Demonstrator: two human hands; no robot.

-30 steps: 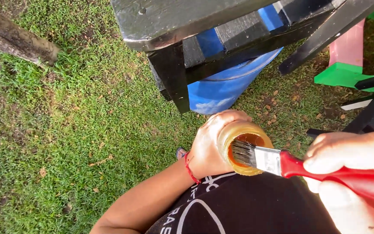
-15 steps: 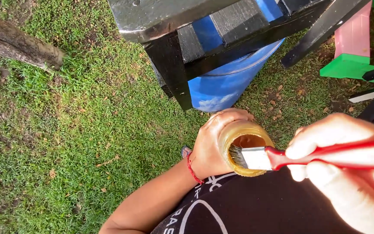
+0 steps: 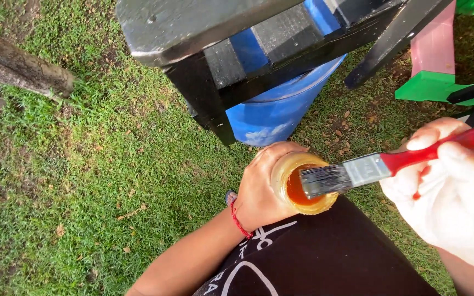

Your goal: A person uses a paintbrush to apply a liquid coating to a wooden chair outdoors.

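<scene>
A black-painted wooden chair (image 3: 259,49) stands on the grass (image 3: 83,175) just ahead of me, with a blue barrel (image 3: 275,118) behind its leg and pink and green painted wood (image 3: 434,66) off to my right. My left hand (image 3: 261,189) wraps tight around an open jar (image 3: 303,183) of amber liquid above my lap. My right hand (image 3: 451,192) is clamped on the red-handled paintbrush (image 3: 374,167), whose dark bristles lie across the jar's mouth.

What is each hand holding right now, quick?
Left hand: closed around a small open round jar of orange-brown liquid.
Right hand: closed on the red handle of a flat paintbrush, its dark bristles over the jar's mouth.
</scene>
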